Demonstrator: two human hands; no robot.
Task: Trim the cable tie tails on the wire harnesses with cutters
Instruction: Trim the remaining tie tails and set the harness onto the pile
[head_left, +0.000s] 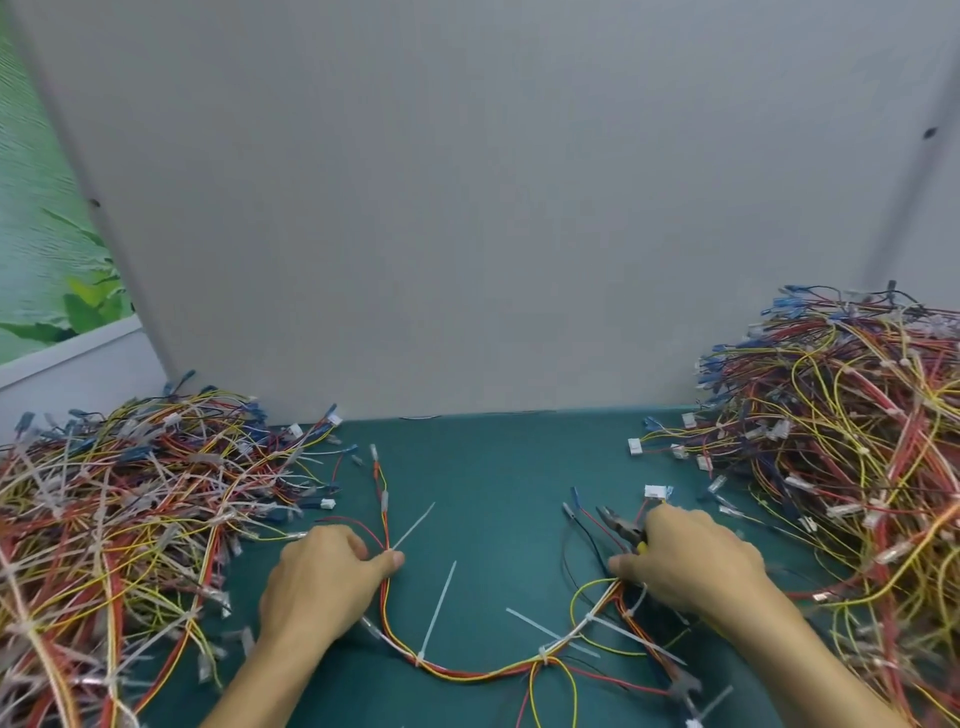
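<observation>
Left hand (322, 582) pinches harness (483, 675); right hand (691, 561) grips cutters (621, 525) — harness sags between them.

Soft, even light falls from above, bright enough and with no glare on the grey panel (493, 208) or the green mat (493, 493). Shadows are faint: only a dim smudge lies on the mat beneath the left hand (322, 582) and the right hand (691, 561). The panel darkens slightly toward its upper corners. The wide lens tilts the panel's side edges inward. The whole frame is a little soft – the left wire pile (104, 519) and right wire pile (857, 441) smear toward the near corners.
</observation>
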